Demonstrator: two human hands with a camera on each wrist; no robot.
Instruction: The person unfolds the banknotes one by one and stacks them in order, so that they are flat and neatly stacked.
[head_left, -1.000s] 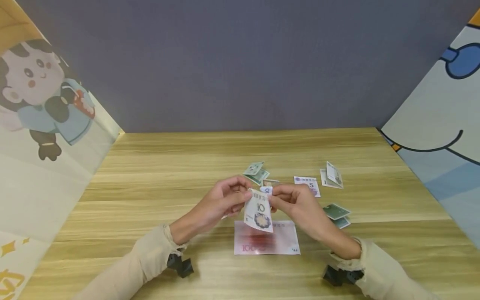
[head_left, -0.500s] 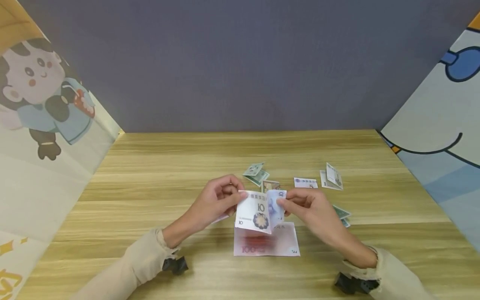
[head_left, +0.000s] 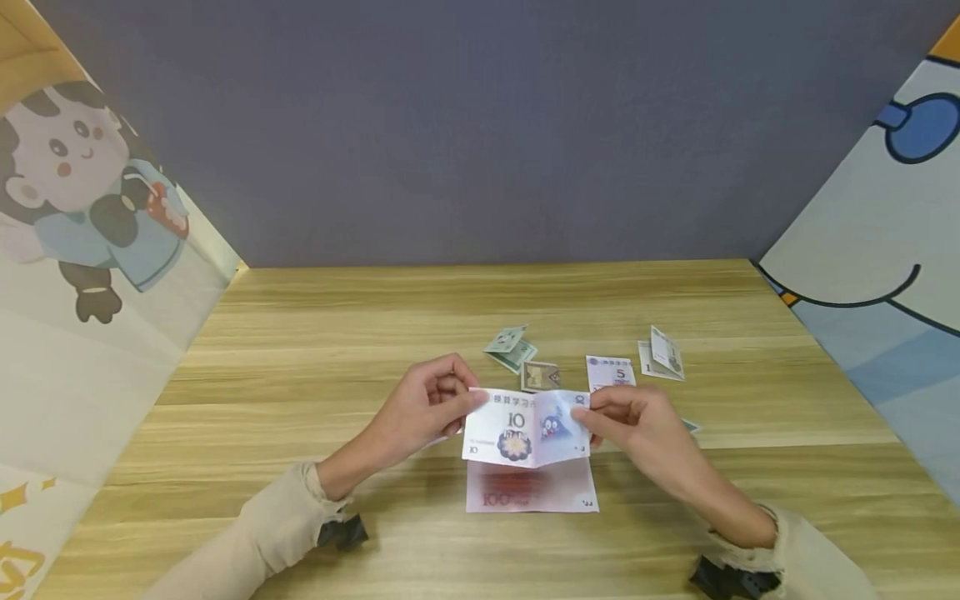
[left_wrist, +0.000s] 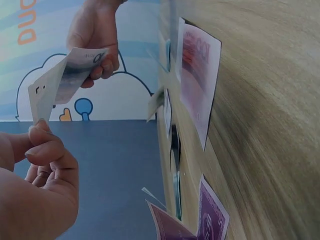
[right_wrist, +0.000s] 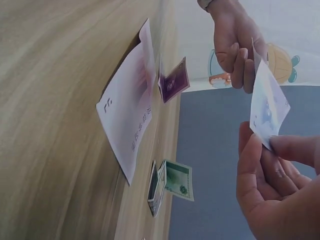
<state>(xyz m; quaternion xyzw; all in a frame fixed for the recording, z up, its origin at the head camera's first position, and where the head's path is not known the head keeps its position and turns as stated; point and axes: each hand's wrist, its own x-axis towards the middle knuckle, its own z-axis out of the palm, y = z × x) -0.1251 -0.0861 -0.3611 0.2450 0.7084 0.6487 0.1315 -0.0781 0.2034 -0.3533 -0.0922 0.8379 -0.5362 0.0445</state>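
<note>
Both hands hold a 10 banknote (head_left: 498,425), spread nearly flat with a crease down its middle and a blue figure on its right half. My left hand (head_left: 429,404) pinches its left edge between thumb and fingers. At the opposite edge, my right hand (head_left: 637,421) grips the upper corner. In the right wrist view the banknote (right_wrist: 270,102) appears raised off the table. Below it lies a pinkish-red 100 banknote (head_left: 532,492) on the wooden tabletop, its upper part hidden by the held one.
Behind the hands lie a folded green banknote (head_left: 513,350), a small brown one (head_left: 540,377), a purple 5 banknote (head_left: 611,372) and a folded 1 banknote (head_left: 662,354). A folded purple banknote (left_wrist: 212,217) is near my left hand. A grey panel (head_left: 480,133) closes the back.
The 10 banknote has been opened out from a fold. My right hand has moved right and slightly down with its edge, while my left hand has shifted a little left.
</note>
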